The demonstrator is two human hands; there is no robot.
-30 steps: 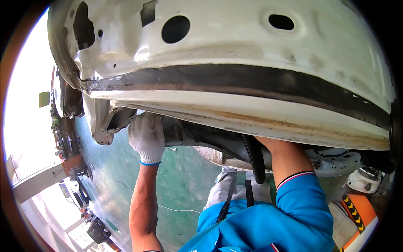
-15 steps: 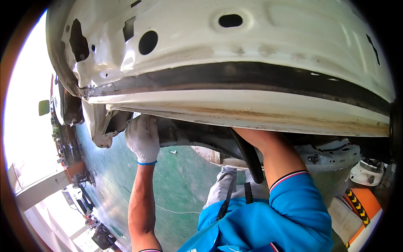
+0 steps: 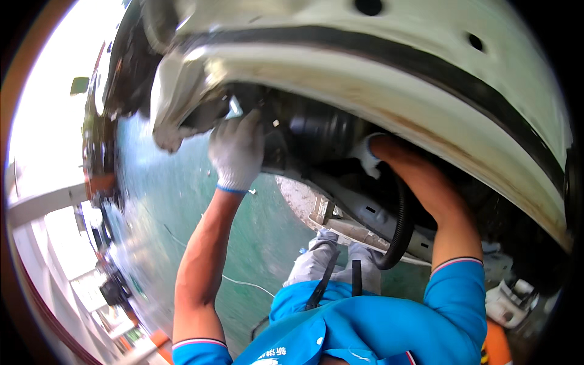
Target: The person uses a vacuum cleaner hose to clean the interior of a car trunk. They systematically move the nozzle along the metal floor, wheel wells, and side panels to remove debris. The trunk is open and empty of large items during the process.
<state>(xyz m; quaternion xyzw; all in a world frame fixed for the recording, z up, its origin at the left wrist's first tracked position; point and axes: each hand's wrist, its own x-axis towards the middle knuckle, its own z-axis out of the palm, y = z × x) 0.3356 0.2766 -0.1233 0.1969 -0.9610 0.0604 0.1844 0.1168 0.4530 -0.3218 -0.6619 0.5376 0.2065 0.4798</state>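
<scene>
My left hand (image 3: 237, 152), in a white knit glove with a blue cuff, reaches up to the dark beam (image 3: 275, 149) below a white car body panel (image 3: 328, 64). Its fingers are curled against dark metal at the beam's end; what they hold is hidden. My right hand (image 3: 367, 156), also gloved, is inside the dark cavity under the panel. Shadow and blur hide most of its fingers. A black ribbed hose (image 3: 401, 225) hangs beside my right forearm. At the panel's left end is a crumpled white metal corner (image 3: 167, 100).
A black strip (image 3: 365, 45) runs along the panel. Below the beam lies a pale frame piece (image 3: 347, 230) close to my legs. A thin white cable (image 3: 246, 285) crosses the green floor (image 3: 164, 207). A white part (image 3: 508, 304) is at the lower right.
The view has shifted, and the panel now appears higher and tilted, revealing more of the cavity. My right hand, hidden before, now partly shows. My left hand stays at the beam's end.
</scene>
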